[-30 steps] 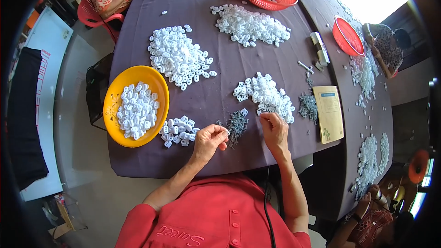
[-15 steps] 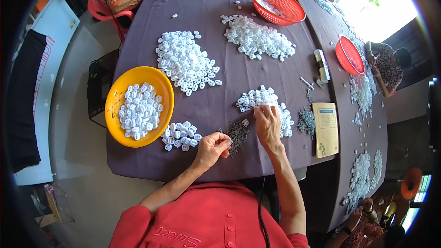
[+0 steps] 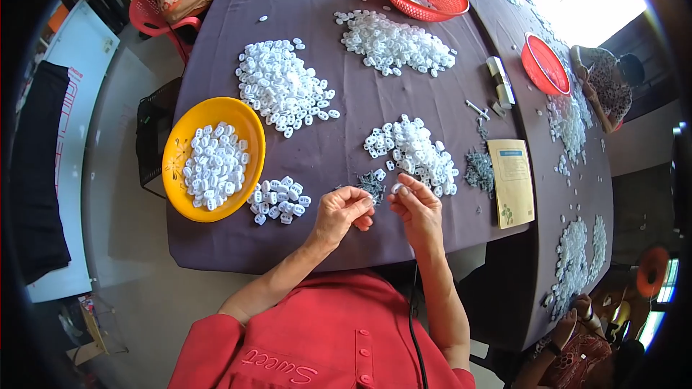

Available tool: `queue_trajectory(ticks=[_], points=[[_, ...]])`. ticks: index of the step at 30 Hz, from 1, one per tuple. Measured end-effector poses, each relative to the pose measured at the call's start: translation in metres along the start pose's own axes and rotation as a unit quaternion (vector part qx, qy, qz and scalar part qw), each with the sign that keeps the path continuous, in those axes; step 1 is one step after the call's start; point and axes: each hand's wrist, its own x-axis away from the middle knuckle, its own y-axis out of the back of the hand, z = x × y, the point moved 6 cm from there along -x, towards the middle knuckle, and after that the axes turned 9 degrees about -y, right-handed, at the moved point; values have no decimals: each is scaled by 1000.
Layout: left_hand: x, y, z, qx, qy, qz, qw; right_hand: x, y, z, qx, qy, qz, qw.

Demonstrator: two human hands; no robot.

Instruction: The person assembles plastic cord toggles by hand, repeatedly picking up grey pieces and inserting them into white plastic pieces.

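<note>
A white piece [image 3: 396, 188] is pinched between the thumb and fingers of the right grip [image 3: 420, 220]. The left grip [image 3: 339, 215] is narrowed, fingertips together; whether anything is held there cannot be told. If the pinch slackens, the piece could be dropped among the grey bits [image 3: 370, 186] between the hands. Pieces could be scattered if the white pile [image 3: 425, 155] is brushed by the right knuckles. The counter [image 3: 346, 101] is covered in dark cloth; a yellow bowl [image 3: 175, 191] is set at its left edge. Farther out, a red chair [image 3: 148, 16] is occupied.
</note>
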Motion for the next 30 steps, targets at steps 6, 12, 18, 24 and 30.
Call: queue_trajectory(ticks=[6, 12, 18, 24, 30], points=[[0, -21, -4, 73, 11, 20, 997, 13, -2, -6, -2, 7, -3, 1000], [0, -26, -4, 109, 24, 33, 993, 17, 1, -12, -5, 9, 34, 999], [2, -27, -4, 95, 32, 33, 994, 26, -6, -2, 141, 104, 50, 983], [2, -23, -7, 94, 34, 41, 994, 34, -15, 5, 181, 95, 85, 975], [3, -23, -3, 84, 45, 38, 995, 23, -5, -6, 158, 109, 106, 976]])
